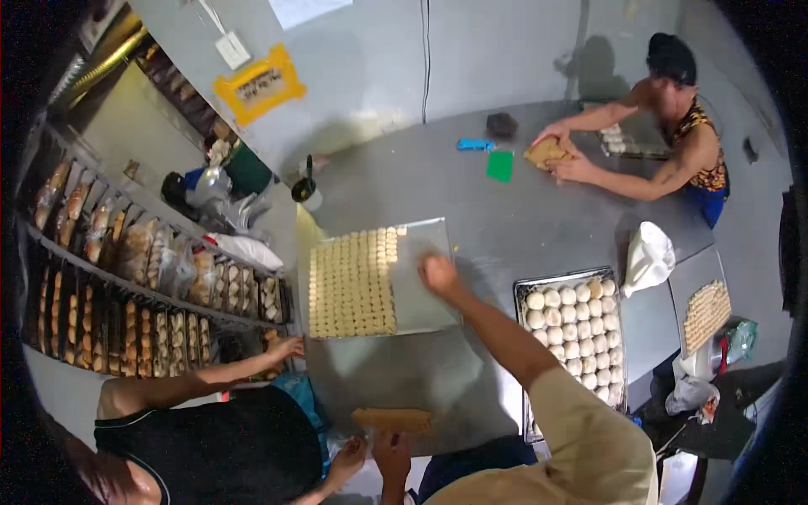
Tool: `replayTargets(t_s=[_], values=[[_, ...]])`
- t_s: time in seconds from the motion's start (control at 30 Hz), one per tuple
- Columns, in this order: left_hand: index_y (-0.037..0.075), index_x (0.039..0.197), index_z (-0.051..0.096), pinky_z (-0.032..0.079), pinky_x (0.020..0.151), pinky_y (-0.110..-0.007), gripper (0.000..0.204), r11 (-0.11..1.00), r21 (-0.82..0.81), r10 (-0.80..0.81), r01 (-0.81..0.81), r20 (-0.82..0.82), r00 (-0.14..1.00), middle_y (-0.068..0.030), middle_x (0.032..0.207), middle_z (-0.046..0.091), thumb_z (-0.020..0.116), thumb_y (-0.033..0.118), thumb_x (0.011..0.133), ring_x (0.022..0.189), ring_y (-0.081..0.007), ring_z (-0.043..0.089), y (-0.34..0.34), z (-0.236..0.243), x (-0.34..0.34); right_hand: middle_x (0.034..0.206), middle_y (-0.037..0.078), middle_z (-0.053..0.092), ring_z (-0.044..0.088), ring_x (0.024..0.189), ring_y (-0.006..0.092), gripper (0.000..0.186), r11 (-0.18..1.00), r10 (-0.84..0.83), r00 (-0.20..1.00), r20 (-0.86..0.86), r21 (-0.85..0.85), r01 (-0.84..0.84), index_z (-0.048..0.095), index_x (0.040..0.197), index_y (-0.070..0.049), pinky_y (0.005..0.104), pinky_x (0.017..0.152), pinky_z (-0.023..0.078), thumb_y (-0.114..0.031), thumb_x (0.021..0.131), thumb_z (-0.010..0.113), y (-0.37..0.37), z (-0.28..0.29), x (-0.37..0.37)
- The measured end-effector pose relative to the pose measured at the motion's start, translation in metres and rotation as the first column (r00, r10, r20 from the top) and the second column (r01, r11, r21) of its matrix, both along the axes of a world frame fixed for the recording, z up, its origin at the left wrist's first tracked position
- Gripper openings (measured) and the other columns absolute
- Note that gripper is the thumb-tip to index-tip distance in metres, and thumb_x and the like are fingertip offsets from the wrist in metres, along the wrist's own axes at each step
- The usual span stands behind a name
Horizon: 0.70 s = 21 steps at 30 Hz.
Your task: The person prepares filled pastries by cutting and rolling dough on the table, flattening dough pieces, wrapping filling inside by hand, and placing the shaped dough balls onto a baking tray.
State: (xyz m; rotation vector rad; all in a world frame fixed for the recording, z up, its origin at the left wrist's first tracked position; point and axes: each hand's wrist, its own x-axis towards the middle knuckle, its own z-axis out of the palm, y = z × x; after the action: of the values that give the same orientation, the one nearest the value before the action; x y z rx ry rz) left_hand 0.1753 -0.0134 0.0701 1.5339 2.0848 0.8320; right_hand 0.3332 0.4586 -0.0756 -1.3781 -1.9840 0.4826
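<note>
My right hand (438,274) is over the bare right part of a shallow metal tray (425,311). Its fingers look curled, somewhat blurred, and whatever they may hold is hidden. Many small pale dough pieces (352,286) fill the left part of that tray in close rows. Low in the picture, my left hand (392,457) is closed on the near side of a long tan slab of dough (393,419), held at the table's front edge.
Right of my arm, a dark tray (519,337) holds round pale buns; a white cloth bag (649,257) lies beyond. A co-worker in black (219,446) is close at my left. Across the table (379,177), another person handles dough (547,153). Bread racks (160,290) stand left.
</note>
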Motion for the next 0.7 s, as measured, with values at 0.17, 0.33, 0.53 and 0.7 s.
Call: replayTargets(t_s=[0.17, 0.33, 0.53, 0.7], values=[[0.003, 0.112, 0.079, 0.059, 0.081, -0.042, 0.02, 0.9, -0.198, 0.399, -0.389, 0.014, 0.917, -0.0151, 0.107, 0.074, 0.077, 0.012, 0.095, 0.096, -0.0297, 0.073, -0.035, 0.021, 0.019, 0.128, 0.029, 0.07, 0.068, 0.118, 0.0447, 0.023, 0.978, 0.089, 0.996, -0.005, 0.191, -0.086, 0.075, 0.111, 0.005, 0.0562, 0.102, 0.057, -0.004, 0.096, 0.061, 0.105, 0.022, -0.11], [0.004, 0.114, 0.081, 0.059, 0.084, -0.038, 0.021, 0.859, -0.297, 0.443, -0.418, 0.018, 0.896, -0.0132, 0.107, 0.075, 0.078, 0.015, 0.096, 0.093, -0.0259, 0.073, -0.046, 0.01, 0.027, 0.119, 0.025, 0.069, 0.07, 0.115, 0.0435, 0.023, 0.978, 0.185, 0.972, 0.142, 0.066, -0.196, 0.075, 0.114, 0.002, 0.0526, 0.099, 0.059, -0.009, 0.096, 0.065, 0.133, 0.025, -0.097], [0.001, 0.117, 0.08, 0.059, 0.086, -0.037, 0.024, 0.875, -0.375, 0.4, -0.304, 0.21, 0.892, -0.0126, 0.109, 0.078, 0.073, 0.021, 0.105, 0.097, -0.0215, 0.074, 0.016, 0.029, 0.014, 0.108, 0.016, 0.079, 0.076, 0.089, 0.0311, 0.021, 0.885, 0.103, 0.889, -0.447, -0.368, -0.287, 0.079, 0.111, -0.002, 0.0426, 0.085, 0.063, -0.011, 0.091, 0.082, 0.053, 0.057, -0.054], [-0.003, 0.124, 0.078, 0.059, 0.091, -0.039, 0.036, 0.895, -0.346, 0.443, -0.281, 0.626, 0.642, -0.0111, 0.109, 0.08, 0.066, 0.029, 0.113, 0.097, -0.0239, 0.075, 0.119, 0.07, 0.016, 0.11, 0.012, 0.079, 0.077, 0.102, 0.027, 0.016, 0.867, 0.208, 0.704, -0.679, -0.205, -0.455, 0.082, 0.104, -0.004, 0.0372, 0.09, 0.063, -0.005, 0.089, 0.086, -0.125, 0.154, -0.001]])
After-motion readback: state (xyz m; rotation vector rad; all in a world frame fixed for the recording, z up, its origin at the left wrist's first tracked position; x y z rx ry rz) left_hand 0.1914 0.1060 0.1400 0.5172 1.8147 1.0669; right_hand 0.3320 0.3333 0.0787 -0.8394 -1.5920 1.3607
